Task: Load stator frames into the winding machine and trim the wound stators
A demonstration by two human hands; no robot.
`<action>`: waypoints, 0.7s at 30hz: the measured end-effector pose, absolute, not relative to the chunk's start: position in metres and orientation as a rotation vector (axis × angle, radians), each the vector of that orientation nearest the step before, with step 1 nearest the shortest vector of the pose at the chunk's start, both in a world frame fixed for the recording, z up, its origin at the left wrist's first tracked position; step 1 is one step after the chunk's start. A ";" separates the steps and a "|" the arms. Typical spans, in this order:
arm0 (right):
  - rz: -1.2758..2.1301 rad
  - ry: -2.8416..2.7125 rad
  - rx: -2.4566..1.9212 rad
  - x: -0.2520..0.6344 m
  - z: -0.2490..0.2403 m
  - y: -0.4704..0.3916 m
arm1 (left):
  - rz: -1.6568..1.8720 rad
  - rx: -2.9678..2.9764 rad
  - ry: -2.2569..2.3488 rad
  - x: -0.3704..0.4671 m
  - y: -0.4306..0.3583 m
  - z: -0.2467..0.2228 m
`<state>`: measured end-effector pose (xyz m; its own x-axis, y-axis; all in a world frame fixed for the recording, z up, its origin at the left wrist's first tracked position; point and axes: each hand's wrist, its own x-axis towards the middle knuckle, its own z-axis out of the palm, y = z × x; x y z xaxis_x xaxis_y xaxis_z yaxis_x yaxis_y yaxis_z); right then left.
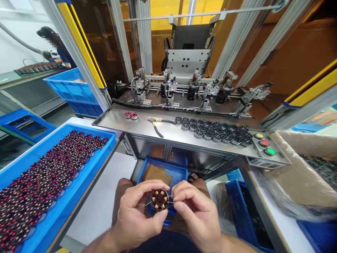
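My left hand is closed around a round motor stator with copper windings, held up over my lap by its rim between thumb and fingers. Thin wire ends stick out of it on both sides. At its right side my right hand pinches the wire ends between thumb and fingertips. Below the stator, partly covered by my hands, is a blue bin with a piece of cardboard inside.
Wound stators fill a blue tray on the left. On the metal ledge lie two red-wound stators, cutting pliers and rows of black stator cores. A button box and a lined carton stand right. Behind is a machine; a person is far left.
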<state>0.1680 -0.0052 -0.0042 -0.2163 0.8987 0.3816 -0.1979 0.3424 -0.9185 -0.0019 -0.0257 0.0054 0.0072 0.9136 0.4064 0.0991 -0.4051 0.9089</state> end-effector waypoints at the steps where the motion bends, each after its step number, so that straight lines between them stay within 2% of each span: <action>1: 1.142 -1.461 -0.662 0.170 -0.003 -0.003 | 1.467 1.546 1.042 -0.002 -0.025 0.006; 9: 0.838 -1.678 -0.501 0.173 0.005 0.004 | 1.392 1.399 0.942 -0.001 -0.027 0.011; 16: 0.802 -1.655 -0.430 0.170 0.001 -0.006 | 1.503 1.509 1.069 0.004 -0.027 0.009; 21: 0.835 -1.718 -0.366 0.181 0.003 0.013 | 1.370 1.238 0.899 0.002 -0.026 0.015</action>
<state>0.1807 0.0125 0.0030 -0.3168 0.6266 0.7120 -0.1727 0.7000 -0.6929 0.0022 -0.0260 0.0150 0.0676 0.9772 0.2012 -0.2045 -0.1838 0.9615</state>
